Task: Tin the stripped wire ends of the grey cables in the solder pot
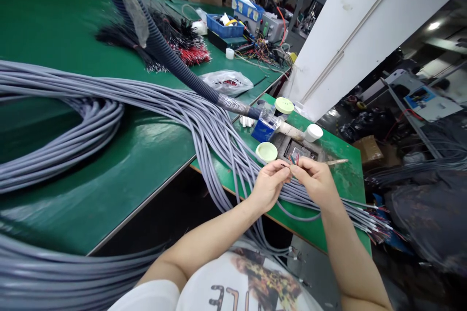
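From the head view, both bare hands meet over a green-topped bench (346, 189). The left hand (270, 185) and right hand (315, 181) are narrow, each pinched between thumb and fingers around a spray of coloured inner wires (294, 158). These stand up at twelve o'clock from the grip, their long axis pointing away from the chest and lying between the two hands, almost touching both fingertips (which hand bears more of the hold is too small to tell).

A bundle of grey sheathed cables (204, 126) sweeps in from nine o'clock and passes under the wrists. Its white-tipped ends (375, 221) splay at four o'clock. At one o'clock sit a pale green lid (266, 152), a white lid (314, 132) and a wooden-handled brush (335, 162). A corrugated black conduit (171, 58) slants down from eleven o'clock, beyond it a bunch of red and black wires (186, 48) and a blue plastic bin (224, 26).
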`<state>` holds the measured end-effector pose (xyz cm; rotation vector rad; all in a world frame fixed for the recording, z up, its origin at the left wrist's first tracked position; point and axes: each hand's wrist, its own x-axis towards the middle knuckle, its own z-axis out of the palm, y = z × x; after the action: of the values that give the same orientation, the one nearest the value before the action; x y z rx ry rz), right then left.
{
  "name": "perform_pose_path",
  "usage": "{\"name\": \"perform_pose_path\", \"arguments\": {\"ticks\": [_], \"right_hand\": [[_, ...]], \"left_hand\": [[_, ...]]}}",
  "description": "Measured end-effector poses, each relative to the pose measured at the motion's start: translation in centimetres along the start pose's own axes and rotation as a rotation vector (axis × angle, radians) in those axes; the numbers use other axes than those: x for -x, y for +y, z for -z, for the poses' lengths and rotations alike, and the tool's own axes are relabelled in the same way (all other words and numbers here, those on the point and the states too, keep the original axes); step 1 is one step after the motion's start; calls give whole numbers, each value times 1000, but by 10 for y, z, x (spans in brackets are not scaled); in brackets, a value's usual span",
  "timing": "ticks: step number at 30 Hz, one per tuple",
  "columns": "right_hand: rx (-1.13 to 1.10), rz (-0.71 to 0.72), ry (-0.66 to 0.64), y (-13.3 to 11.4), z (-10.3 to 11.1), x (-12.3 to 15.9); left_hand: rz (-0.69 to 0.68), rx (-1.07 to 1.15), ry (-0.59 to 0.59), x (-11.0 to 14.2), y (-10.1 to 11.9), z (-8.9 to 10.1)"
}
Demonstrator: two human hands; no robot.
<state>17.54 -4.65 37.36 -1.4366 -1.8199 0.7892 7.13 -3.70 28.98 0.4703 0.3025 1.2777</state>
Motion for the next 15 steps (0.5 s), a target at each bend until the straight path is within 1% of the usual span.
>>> {"name": "perform_pose_path", "arguments": {"ticks": [3,4,7,9,13,15], "right_hand": [[-20,0,-23,-4,3,6],[-19,-9,-55,-5,6,10],[48,-44,-205,-8,15,21],[116,-15,-269,-10,17,29],[165,92,-263,-8,13,36],[130,72,-222,-2,11,37]], "left_hand": [[62,31,-36,3,9,-3],[74,29,-59,4,12,-2],[96,49,-102,4,18,3],[149,83,-117,4,18,5],[359,236,-206,2,9,2],[381,312,-210,3,4,-2]]}}
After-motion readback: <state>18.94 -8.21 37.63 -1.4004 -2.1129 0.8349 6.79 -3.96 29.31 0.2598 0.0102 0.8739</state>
